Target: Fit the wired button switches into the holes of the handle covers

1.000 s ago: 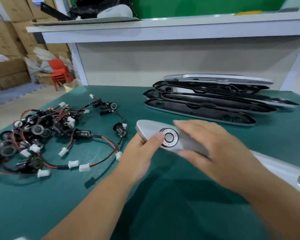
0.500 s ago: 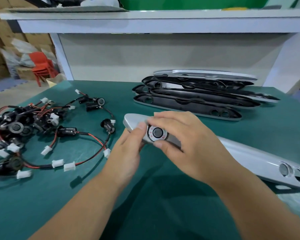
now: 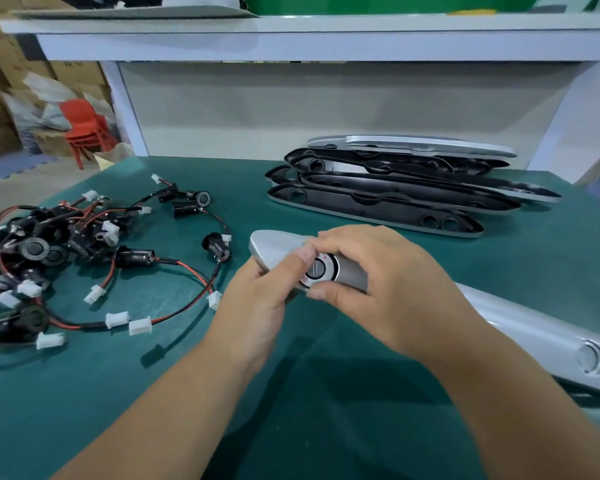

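Long silver plastic handle cover (image 3: 274, 247) is gripped by left hand (image 3: 257, 306) and right hand (image 3: 388, 282); one round ringed button switch (image 3: 321, 270) is seated. Stacked black-backed covers (image 3: 378, 202) and piled black wired switches (image 3: 49, 244) remain unfitted.

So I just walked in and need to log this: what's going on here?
A person holds a silver handle cover on the green table with both hands. A round button switch sits in its hole; the left hand and the right hand grip the cover around it. Loose wired switches lie left; more covers are stacked behind.
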Demonstrator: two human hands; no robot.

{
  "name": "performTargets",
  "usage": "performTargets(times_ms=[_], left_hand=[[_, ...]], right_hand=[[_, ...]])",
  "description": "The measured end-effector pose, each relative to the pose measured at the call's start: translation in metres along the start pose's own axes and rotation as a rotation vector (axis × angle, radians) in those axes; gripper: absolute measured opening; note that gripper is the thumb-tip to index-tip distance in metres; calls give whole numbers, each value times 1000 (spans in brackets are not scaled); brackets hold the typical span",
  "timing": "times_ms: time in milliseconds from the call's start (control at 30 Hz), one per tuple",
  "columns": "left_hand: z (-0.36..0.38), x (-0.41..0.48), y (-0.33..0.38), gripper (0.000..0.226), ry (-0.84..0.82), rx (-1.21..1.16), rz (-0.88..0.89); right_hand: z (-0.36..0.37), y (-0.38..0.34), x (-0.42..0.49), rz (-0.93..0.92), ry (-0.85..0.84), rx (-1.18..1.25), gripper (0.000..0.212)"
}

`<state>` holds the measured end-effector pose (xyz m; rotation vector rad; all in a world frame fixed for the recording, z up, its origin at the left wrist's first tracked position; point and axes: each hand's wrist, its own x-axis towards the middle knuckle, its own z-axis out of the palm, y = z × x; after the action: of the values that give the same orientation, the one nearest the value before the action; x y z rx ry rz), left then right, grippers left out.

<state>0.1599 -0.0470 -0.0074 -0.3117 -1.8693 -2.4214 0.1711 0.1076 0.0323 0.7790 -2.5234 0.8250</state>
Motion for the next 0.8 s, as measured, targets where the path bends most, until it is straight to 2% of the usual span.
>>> performTargets(times_ms=[100,233,300,400,533,800], left_hand=[[1,0,1,39,22,-41,-43],[2,-1,4,31,14,-113,-57],[3,-2,3,30,19,-134,-65],[6,-2,1,38,46,-146,-72],[8,-3,1,50,107,-75,-105],[10,-3,2,36,128,-36,-102]], right_hand=[[4,-7,1,54,-18,-66,41],[-6,-2,2,243,-112,52,63],[-9,2,2,327,-157,29,60],[-7,1,4,337,-169,-5,47],[-3,0,3,347,-139,-76,45],[1,-2,2,347,-64,-130,40]])
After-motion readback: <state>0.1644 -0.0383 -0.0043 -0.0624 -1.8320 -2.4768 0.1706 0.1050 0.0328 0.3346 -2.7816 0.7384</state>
